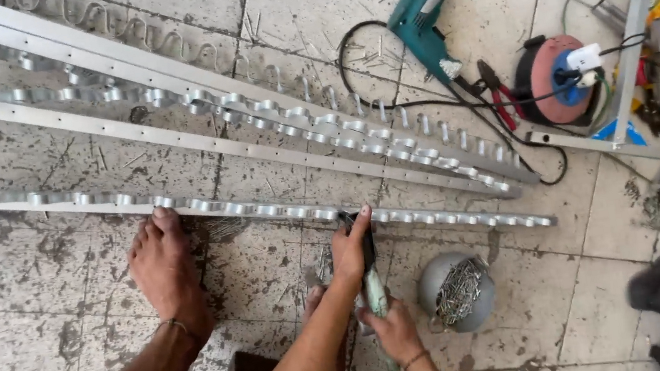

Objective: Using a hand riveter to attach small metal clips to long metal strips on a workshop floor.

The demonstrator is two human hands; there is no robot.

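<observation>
Both hands grip a green-handled hand riveter (372, 277): the left hand (352, 248) wraps its head, the right hand (392, 330) is closed on the handles, against the nearest scalloped aluminium strip (266, 210) on the stained tile floor (46, 329). A grey bowl of rivets (456, 292) sits just beside; a teal electric drill (422, 10) and red cable reel (556, 82) lie beyond, and a bare foot (164, 269) presses near the strip.

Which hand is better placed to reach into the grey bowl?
Probably the right hand: it grips the tool right beside the bowl; the left hand is farther, up at the strip.
</observation>
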